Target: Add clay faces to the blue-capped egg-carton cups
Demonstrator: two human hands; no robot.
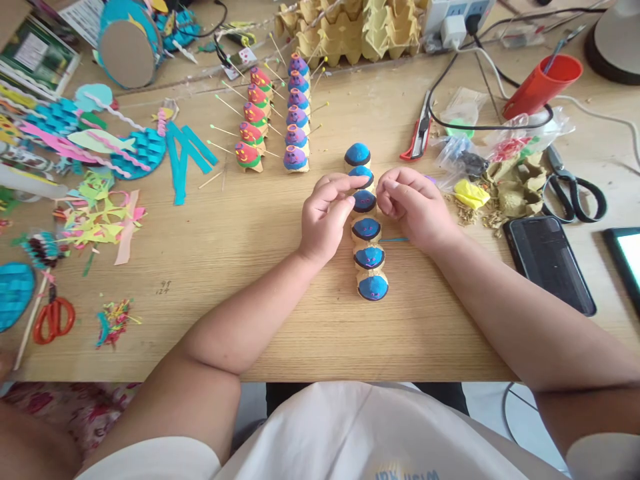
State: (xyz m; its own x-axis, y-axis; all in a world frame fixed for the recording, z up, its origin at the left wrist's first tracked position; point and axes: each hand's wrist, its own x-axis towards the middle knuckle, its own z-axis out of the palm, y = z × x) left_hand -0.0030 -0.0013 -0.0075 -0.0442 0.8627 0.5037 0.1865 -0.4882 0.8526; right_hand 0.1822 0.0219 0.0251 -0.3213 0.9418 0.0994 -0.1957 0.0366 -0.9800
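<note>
A row of egg-carton cups (367,230) stands lengthwise in front of me, topped with blue clay and edged in black. The nearer cups carry small pink facial features; the far ones look plain. My left hand (325,217) is at the left side of the row, index finger and thumb apart over the second and third cups. Nothing shows between them. Just right of the row is my right hand (417,207), its fingertips pinched together. Anything in that pinch is too small or hidden to make out. A thin blue stick (396,239) lies beside the row, below the right hand.
Two finished-looking carton caterpillars, one red-green (254,115) and one purple (297,117), stand behind with pins. A red cutter (417,130), black scissors (573,187), yellow clay bag (471,194) and phone (549,263) lie right. Paper crafts (137,157) and orange scissors (54,320) lie left.
</note>
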